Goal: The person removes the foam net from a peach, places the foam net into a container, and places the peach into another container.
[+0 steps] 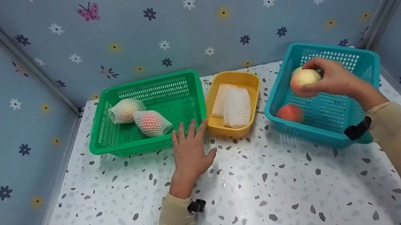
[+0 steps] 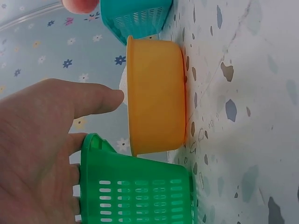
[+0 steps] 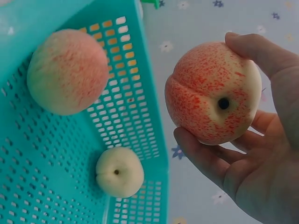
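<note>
My right hand (image 1: 337, 78) grips a red-and-cream peach (image 3: 212, 93) between thumb and fingers, over the blue-green basket (image 1: 370, 57). In that basket lie a reddish peach (image 1: 290, 114) near the front left and a pale peach (image 3: 120, 171), mostly hidden behind the held one in the head view. With its fingers straight and spread, my left hand (image 1: 191, 153) is at the front right corner of the green basket (image 1: 140, 143), its fingertips over the rim. Two peaches in white foam net sleeves, one further back (image 1: 127, 111) and one nearer (image 1: 152, 122), lie inside the green basket.
Between the two baskets stands a small yellow bin (image 1: 228, 130) holding white foam net sleeves (image 1: 238, 106). All stand on a speckled white tabletop (image 1: 249, 203). Blue flowered panels (image 1: 176, 22) close off the back and both sides.
</note>
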Tool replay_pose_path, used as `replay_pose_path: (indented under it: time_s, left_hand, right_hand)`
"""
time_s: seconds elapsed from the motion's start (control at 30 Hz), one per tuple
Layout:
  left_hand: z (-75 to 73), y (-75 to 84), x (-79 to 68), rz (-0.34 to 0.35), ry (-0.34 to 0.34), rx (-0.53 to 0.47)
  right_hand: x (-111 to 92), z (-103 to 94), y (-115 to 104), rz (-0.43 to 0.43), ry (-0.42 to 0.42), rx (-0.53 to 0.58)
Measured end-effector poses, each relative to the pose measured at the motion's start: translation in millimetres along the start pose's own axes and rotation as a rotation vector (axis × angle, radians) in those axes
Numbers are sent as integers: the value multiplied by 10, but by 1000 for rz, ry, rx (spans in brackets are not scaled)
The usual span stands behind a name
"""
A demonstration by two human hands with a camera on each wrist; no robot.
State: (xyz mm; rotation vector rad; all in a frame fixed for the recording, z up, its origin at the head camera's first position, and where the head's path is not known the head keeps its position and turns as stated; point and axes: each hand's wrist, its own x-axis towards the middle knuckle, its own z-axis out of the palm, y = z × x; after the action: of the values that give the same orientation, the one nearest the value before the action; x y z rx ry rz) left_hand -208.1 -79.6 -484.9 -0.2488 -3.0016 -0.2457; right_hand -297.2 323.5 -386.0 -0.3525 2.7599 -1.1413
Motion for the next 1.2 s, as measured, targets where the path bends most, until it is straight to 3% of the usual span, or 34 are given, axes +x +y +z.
replay_pose_path:
  time_s: [0.53, 1.2]
  left_hand:
    - [16, -16, -14, 11, 34, -10]
    - [6, -14, -30, 27, 36, -39]
  right_hand:
    - [424, 136, 211, 120, -135, -61]
    - [636, 326, 267, 208, -268, -120]
